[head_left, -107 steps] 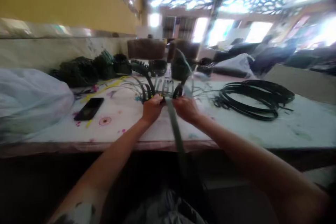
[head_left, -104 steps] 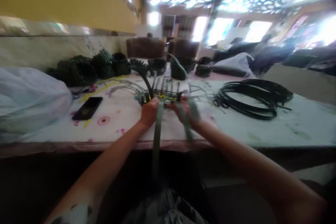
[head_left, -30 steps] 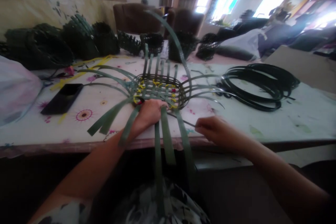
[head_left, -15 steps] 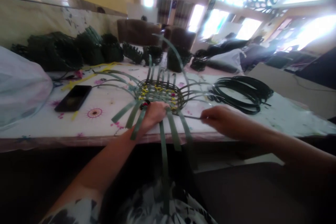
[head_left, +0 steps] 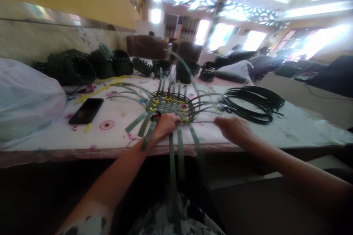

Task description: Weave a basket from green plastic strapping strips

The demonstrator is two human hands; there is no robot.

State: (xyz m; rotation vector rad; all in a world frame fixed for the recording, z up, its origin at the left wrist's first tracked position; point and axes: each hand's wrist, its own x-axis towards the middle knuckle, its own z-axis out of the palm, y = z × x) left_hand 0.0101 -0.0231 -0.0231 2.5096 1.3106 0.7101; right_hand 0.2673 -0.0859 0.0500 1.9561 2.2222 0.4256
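Observation:
A partly woven green basket with yellow ties lies on the table, its loose green strips fanning out on all sides. My left hand is closed on the basket's near edge, with a small black and red object beside it. To the right, my right hand grips the end of a thin dark strip, which runs straight and taut from the basket's near right corner. Several strips hang over the table's front edge toward my lap.
A black phone and a white plastic bag are on the left. A coil of dark strips lies at the right. Dark woven baskets line the back, near yellow strips.
The camera view has shifted, so the table sits slightly lower in the picture. Both hands keep their holds; the strip between them looks straighter.

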